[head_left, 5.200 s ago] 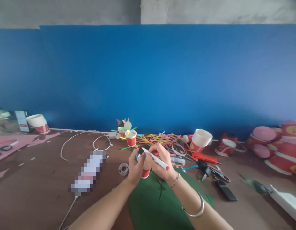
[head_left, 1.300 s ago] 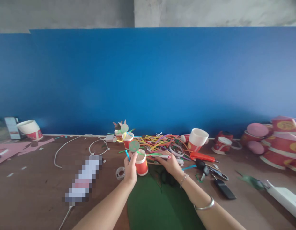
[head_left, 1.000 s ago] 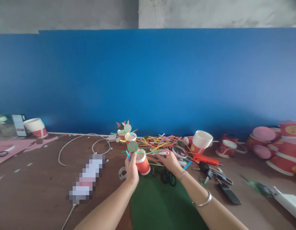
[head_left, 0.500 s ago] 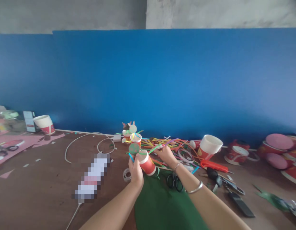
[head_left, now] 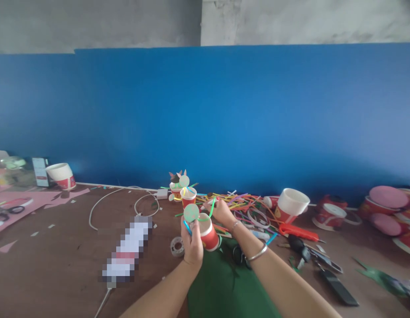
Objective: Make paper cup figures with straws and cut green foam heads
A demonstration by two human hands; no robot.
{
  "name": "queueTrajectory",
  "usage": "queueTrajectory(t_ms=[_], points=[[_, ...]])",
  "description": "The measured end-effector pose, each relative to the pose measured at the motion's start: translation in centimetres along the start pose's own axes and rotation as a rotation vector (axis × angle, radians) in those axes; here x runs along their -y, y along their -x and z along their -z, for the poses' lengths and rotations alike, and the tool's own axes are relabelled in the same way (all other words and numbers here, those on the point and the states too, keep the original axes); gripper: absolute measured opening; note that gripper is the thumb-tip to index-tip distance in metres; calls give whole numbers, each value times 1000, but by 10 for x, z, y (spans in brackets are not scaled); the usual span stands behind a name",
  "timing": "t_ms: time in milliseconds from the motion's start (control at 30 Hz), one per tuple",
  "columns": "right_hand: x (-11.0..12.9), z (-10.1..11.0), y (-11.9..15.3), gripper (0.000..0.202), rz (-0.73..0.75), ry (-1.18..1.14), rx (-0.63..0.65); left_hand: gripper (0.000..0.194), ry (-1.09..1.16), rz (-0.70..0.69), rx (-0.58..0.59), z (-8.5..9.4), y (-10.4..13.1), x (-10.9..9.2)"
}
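Note:
A red paper cup (head_left: 210, 236) with a white rim is tilted in my left hand (head_left: 193, 242), whose fingers wrap round its left side. A round green disc (head_left: 191, 213) stands at the cup's rim, and a blue strip (head_left: 187, 227) shows by my left fingers. A bright green strip (head_left: 212, 206) rises from the cup's rim. My right hand (head_left: 221, 213) is closed on a white pen-like stick with a red part, close to the green strip. Behind my hands stands a small cup figure (head_left: 188, 196) with a pale round head.
Coloured strips (head_left: 244, 203) lie behind my right hand. Green paper (head_left: 231, 282) and black scissors (head_left: 238, 255) are under my right forearm. A tape roll (head_left: 177, 246) and a phone (head_left: 128, 249) are left; white cups (head_left: 293, 203), an orange-red tool (head_left: 298, 232) and keys are right.
My right hand has moved slightly left, closer to the cup. The green strip now stands more upright. My left hand and the cup have shifted slightly down and right, with the disc more face-on.

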State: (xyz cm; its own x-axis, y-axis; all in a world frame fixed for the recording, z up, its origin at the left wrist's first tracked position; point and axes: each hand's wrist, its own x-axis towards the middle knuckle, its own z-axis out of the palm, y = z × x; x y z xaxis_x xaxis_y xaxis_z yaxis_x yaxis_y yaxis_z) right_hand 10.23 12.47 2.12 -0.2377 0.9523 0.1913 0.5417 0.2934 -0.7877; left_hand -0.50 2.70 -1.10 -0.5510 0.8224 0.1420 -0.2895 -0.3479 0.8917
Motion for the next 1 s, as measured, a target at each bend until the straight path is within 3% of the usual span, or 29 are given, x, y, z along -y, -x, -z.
queueTrajectory(t_ms=[333, 667, 800, 1000], points=[[5, -11, -7, 29, -40, -49, 27, 33, -39, 91, -104, 6, -7, 10], [-19, 54, 19, 20, -83, 53, 50, 33, 31, 46, 33, -1, 2, 4], [-15, 50, 29, 28, -73, 84, 57, 42, 19, 35, 97, -2, 10, 0], [-18, 32, 35, 27, -73, 17, 38, 47, -3, 53, 95, -4, 12, -8]])
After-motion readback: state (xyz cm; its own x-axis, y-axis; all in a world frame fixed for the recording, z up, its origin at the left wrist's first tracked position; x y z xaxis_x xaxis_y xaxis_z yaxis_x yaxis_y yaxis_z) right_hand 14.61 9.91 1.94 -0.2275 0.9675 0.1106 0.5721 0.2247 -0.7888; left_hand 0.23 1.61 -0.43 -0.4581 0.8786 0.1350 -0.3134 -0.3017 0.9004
